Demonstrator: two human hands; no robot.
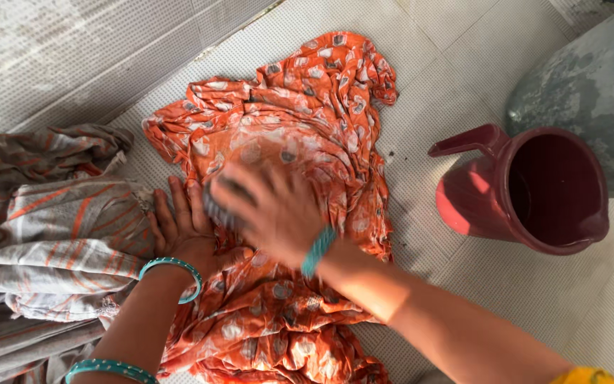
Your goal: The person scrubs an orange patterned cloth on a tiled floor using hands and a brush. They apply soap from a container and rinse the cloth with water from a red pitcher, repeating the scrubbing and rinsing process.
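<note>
pale tiled floor [456, 43] fills the view, dotted texture, sunlit, and everything lies straight on it. spread flat in the middle is the orange patterned cloth [300, 121], wet-looking and rumpled, laid out wide so its surface faces up.

left hand [182, 227] is down flat on the cloth's near edge, fingers released and splayed, palm pressing, which looks like pinning so the fabric doesn't slide. teal bangles [172, 269] sit on that wrist and further up the arm.

right hand [271, 210] is a blur, crossing over the left, fingers clenched around what seems a scrubbing brush [214, 206]; only a grey bristly edge shows by the knuckles, so i can't be sure of its shape. it sits right on the cloth's middle, bristles down against the fabric.

off to the left, touching the orange cloth's edge, a heap of grey cloth with orange stripes [51, 227] is bunched up, set aside out of the scrubbing zone.

to the right, well apart from the cloth, a dark red plastic jug [527, 192] stands upright within arm's reach, its inside too shadowed to tell what it holds. behind it, a grey mottled curved container [591, 85], only partly seen.
</note>
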